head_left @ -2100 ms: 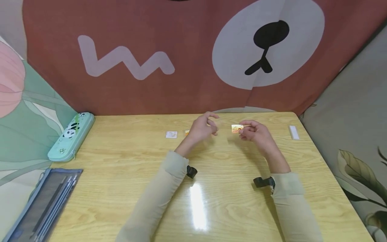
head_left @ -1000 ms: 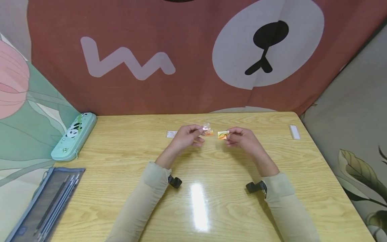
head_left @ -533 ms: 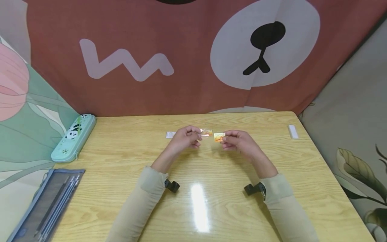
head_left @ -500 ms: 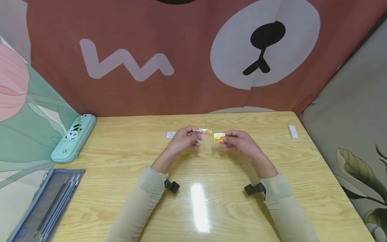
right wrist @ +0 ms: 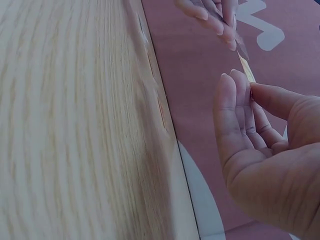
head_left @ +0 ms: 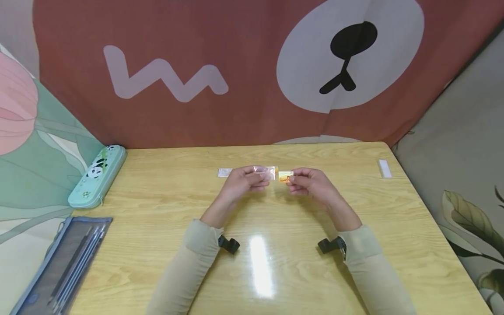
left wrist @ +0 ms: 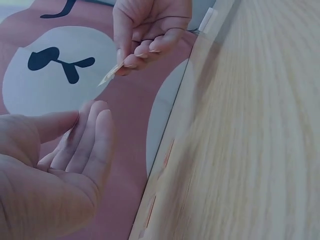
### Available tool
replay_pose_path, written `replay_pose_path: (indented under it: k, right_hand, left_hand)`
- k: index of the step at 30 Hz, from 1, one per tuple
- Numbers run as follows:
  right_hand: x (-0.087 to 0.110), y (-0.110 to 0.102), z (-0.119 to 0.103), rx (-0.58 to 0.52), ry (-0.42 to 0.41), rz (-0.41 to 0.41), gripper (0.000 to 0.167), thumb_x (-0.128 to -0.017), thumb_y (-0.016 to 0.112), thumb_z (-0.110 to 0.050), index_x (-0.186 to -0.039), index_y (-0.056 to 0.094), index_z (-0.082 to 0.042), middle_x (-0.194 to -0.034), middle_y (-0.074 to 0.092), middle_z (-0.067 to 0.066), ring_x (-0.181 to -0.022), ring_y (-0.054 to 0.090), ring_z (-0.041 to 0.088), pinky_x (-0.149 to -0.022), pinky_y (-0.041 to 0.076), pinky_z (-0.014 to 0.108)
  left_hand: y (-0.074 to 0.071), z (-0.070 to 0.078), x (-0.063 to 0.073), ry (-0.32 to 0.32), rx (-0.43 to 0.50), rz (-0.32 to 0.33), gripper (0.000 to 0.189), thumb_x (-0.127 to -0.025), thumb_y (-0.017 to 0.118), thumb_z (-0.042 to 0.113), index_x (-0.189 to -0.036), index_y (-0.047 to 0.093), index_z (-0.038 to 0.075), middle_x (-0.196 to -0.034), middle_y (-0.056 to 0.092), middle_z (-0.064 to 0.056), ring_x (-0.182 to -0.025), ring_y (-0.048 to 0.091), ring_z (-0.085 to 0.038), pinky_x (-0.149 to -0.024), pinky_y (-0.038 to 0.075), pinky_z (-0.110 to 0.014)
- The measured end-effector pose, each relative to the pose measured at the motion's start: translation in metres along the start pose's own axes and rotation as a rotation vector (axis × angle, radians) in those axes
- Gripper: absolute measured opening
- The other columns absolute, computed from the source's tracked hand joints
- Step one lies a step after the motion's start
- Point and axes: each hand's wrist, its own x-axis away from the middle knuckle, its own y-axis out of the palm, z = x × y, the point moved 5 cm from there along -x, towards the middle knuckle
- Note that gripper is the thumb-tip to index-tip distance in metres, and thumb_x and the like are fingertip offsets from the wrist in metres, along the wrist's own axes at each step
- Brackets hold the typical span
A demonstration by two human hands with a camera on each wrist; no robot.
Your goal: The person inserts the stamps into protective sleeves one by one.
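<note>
In the head view my left hand [head_left: 241, 181] pinches a small clear plastic sleeve [head_left: 268, 173] between thumb and fingers. Facing it, my right hand [head_left: 311, 180] pinches a small yellow and orange picture card [head_left: 285, 176] by its right end. The sleeve's edge sits close to the card's left edge. In the right wrist view the card [right wrist: 246, 69] stands nearly edge-on, pointing at the sleeve [right wrist: 241, 47]. A pale printed card [head_left: 224, 172] lies on the table left of my left hand, which partly covers it. Behind the sleeve shows the edge of another orange card [head_left: 277, 169].
A mint panda pencil case [head_left: 96, 177] lies at the table's back left. In front of it is a blue-edged mesh pouch [head_left: 78, 262] with several pencils. A white eraser-like block [head_left: 385, 169] lies near the right edge. A curtain [head_left: 165, 122] hangs behind the wooden table [head_left: 283, 253].
My left hand, with nothing visible in it at first, has taken up the clear sleeve and turned it flat toward the camera. My right hand has carried the picture card left, close to it.
</note>
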Motion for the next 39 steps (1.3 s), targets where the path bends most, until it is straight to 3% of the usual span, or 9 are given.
replay_pose_path:
  k: [5, 12, 15, 21, 27, 39]
  right_hand:
    - [-0.001, 0.000, -0.003, -0.015, -0.008, 0.007, 0.016, -0.103, 0.055, -0.005, -0.116, 0.055, 0.004, -0.088, 0.074, 0.001, -0.079, 0.073, 0.013, -0.078, 0.064, 0.026]
    - [-0.001, 0.002, -0.006, -0.025, -0.036, 0.035, 0.012, -0.102, 0.060, -0.009, -0.111, 0.060, -0.001, -0.087, 0.073, 0.000, -0.077, 0.071, 0.010, -0.077, 0.064, 0.027]
    - [-0.001, 0.003, -0.007, -0.028, -0.055, 0.047, 0.011, -0.102, 0.060, -0.009, -0.109, 0.060, -0.001, -0.087, 0.073, -0.001, -0.076, 0.071, 0.010, -0.076, 0.064, 0.027]
    - [0.000, 0.000, -0.010, -0.037, -0.084, 0.063, 0.010, -0.102, 0.058, -0.008, -0.108, 0.058, -0.001, -0.088, 0.073, -0.002, -0.077, 0.071, 0.011, -0.076, 0.064, 0.027]
    - [0.002, -0.001, -0.016, -0.030, -0.122, 0.080, 0.011, -0.102, 0.059, -0.007, -0.111, 0.057, 0.000, -0.088, 0.074, -0.003, -0.077, 0.071, 0.011, -0.075, 0.064, 0.025]
    - [0.005, 0.001, -0.023, -0.066, -0.188, 0.113, 0.007, -0.101, 0.060, -0.006, -0.106, 0.060, -0.002, -0.085, 0.073, -0.003, -0.073, 0.069, 0.008, -0.073, 0.063, 0.024]
  left_hand:
    - [0.002, 0.000, -0.002, -0.009, 0.036, 0.021, 0.024, -0.100, 0.061, 0.006, -0.119, 0.068, -0.007, -0.119, 0.073, -0.020, -0.087, 0.077, -0.015, -0.097, 0.059, -0.046]
    - [0.009, -0.001, -0.004, -0.020, 0.049, 0.020, 0.025, -0.100, 0.064, 0.011, -0.119, 0.069, -0.006, -0.110, 0.076, -0.019, -0.107, 0.073, -0.038, -0.096, 0.059, -0.046]
    - [0.010, -0.002, -0.004, -0.025, 0.054, 0.020, 0.025, -0.101, 0.063, 0.012, -0.118, 0.069, -0.006, -0.107, 0.077, -0.019, -0.111, 0.069, -0.042, -0.094, 0.060, -0.045]
    - [0.010, -0.004, -0.004, -0.036, 0.048, 0.022, 0.031, -0.103, 0.061, 0.016, -0.123, 0.068, -0.007, -0.101, 0.078, -0.015, -0.098, 0.077, -0.027, -0.085, 0.064, -0.035]
    - [0.011, -0.004, -0.003, -0.033, 0.062, 0.020, 0.031, -0.102, 0.062, 0.016, -0.121, 0.068, -0.008, -0.090, 0.078, -0.009, -0.082, 0.077, -0.015, -0.081, 0.064, -0.032]
    - [0.014, -0.003, -0.003, -0.004, 0.047, 0.027, 0.033, -0.102, 0.063, 0.023, -0.111, 0.072, -0.009, -0.079, 0.077, -0.004, -0.075, 0.076, -0.013, -0.075, 0.065, -0.031]
